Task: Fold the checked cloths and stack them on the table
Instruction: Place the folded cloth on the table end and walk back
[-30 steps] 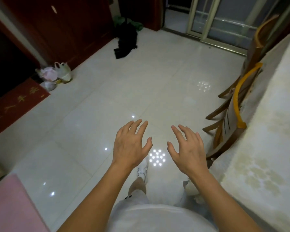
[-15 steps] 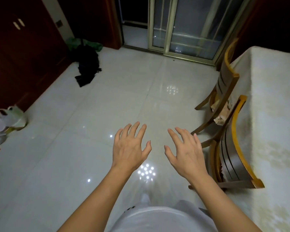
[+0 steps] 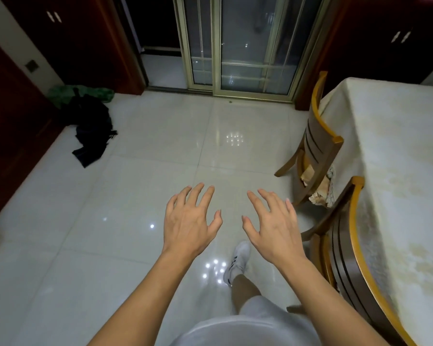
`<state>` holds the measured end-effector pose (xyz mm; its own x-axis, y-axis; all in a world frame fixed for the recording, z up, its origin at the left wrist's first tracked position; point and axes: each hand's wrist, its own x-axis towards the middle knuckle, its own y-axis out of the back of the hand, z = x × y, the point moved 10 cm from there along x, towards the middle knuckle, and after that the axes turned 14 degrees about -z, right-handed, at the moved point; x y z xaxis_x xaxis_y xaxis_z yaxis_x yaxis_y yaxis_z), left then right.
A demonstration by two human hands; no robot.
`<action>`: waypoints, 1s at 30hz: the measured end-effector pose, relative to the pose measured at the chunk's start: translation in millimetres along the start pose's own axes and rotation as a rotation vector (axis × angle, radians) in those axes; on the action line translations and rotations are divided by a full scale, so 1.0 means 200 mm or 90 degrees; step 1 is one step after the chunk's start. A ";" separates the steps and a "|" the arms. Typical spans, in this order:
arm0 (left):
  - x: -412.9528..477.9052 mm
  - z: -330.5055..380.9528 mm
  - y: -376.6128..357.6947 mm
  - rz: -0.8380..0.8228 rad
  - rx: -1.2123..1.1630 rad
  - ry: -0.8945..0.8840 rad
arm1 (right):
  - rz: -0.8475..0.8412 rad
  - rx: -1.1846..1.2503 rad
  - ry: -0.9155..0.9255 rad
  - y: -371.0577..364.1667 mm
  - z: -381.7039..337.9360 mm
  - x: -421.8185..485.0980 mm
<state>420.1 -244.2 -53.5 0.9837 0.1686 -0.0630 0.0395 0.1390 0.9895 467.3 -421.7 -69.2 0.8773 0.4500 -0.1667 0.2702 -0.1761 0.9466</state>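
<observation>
My left hand [image 3: 189, 221] and my right hand [image 3: 273, 226] are held out in front of me over the white tiled floor, palms down, fingers spread, holding nothing. The table [image 3: 395, 156] with a pale patterned tablecloth runs along the right side, to the right of my right hand. No checked cloth shows in this view. A crumpled light cloth [image 3: 319, 188] lies on the seat of the far chair.
Two wooden chairs, the far one [image 3: 318, 141] and the near one [image 3: 353, 248], are tucked against the table's left edge. A dark bundle of clothes [image 3: 91, 128] and a green cloth [image 3: 85, 93] lie on the floor at left. Glass sliding doors [image 3: 235, 46] stand ahead. My white shoe [image 3: 236, 263] steps forward.
The view has swung to the right and upward: the glass doors and table now show fully, the red mat and plastic bags have left the frame. My hands stay spread and empty.
</observation>
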 end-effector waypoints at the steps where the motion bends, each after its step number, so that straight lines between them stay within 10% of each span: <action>1: 0.10 0.00 0.01 0.001 0.001 -0.004 | 0.004 0.003 -0.004 0.01 0.03 0.09; 30: 2.88 0.14 0.07 -0.056 0.000 -0.131 | 0.046 0.035 -0.124 0.58 0.84 2.51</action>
<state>992.1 -172.6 -73.2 0.9914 -0.0476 -0.1216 0.1273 0.1444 0.9813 1005.6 -363.7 -88.8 0.9538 0.2573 -0.1549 0.2207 -0.2510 0.9425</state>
